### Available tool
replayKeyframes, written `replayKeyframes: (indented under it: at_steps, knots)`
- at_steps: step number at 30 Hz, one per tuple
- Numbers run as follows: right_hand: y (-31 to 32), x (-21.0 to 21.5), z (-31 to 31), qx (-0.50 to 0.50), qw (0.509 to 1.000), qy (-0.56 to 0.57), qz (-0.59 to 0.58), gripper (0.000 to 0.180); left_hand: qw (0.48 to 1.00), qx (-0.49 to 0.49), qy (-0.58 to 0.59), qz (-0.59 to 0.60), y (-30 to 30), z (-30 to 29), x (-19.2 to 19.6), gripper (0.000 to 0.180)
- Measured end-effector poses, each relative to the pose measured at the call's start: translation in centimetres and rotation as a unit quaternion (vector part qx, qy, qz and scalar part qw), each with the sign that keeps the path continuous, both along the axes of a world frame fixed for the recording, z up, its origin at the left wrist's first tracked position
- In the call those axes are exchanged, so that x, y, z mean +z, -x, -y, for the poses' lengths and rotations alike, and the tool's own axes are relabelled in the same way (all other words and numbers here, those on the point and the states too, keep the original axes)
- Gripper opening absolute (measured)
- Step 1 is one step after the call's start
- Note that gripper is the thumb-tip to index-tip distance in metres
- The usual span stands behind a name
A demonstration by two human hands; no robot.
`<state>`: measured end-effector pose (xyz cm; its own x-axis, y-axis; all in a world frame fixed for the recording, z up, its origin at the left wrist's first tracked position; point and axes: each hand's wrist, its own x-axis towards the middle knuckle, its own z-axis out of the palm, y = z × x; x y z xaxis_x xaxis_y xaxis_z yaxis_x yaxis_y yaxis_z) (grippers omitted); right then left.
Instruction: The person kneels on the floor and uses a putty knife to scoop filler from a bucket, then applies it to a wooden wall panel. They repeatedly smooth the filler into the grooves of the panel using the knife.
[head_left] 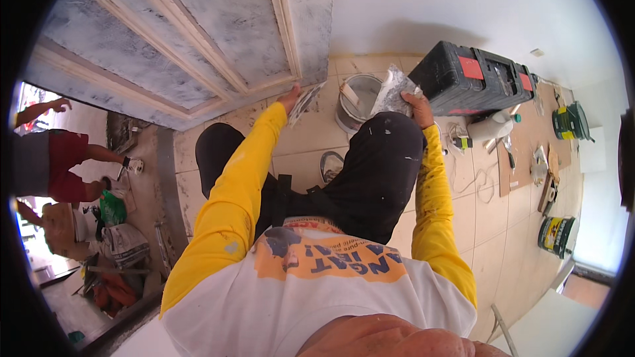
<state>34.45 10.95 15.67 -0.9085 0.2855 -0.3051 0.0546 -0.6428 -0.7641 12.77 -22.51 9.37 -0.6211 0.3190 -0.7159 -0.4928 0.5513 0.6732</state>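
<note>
My left hand (pixel 288 98) is closed round the edge of a flat scraper blade (pixel 307 102) smeared with white, close to the bottom edge of a panelled door (pixel 251 20). Patchy grey-white filler covers the door's panels; its mouldings are bare wood colour. In my right hand (pixel 419 109), above my right knee, is a flat metal plate (pixel 395 89) coated with pale putty. Between the two hands a round bucket (pixel 345 121) stands on the floor, holding pale material and a light-coloured stick or handle (pixel 350 94). The plate overlaps part of the bucket.
A large black toolbox (pixel 436 79) stands right of the bucket, beside a white jug (pixel 490 127). Brown cardboard (pixel 522 152) holds tools; green tubs (pixel 572 122) stand farther right. A thin cord (pixel 486 185) lies on the tiles. At left, another person in red shorts (pixel 68 165) is near bags.
</note>
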Motion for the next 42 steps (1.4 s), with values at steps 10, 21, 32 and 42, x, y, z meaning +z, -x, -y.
replayKeyframes:
  at_steps: [10, 21, 32, 42]
  knots:
    - [4.2, 17.8, 5.4, -0.011, 0.822, -0.54, -0.182, 0.03, 0.834, 0.143, -0.524, 0.101, -1.9, 1.1, 13.5, 0.038]
    - [7.4, 21.9, 12.5, 0.02, 0.49, -0.792, -0.364, 0.076, 0.805, 0.114, -0.582, 0.033, -5.5, 3.2, 28.7, 0.037]
    - [8.9, 17.1, 10.5, -0.058, 0.802, -0.541, -0.246, 0.044, 0.815, 0.143, -0.561, 0.035, -0.3, 7.3, 33.6, 0.034]
    - [6.7, 12.2, 10.9, -0.137, 0.975, 0.022, -0.174, 0.031, 0.828, 0.028, -0.55, 0.109, 3.4, 4.1, 26.8, 0.032]
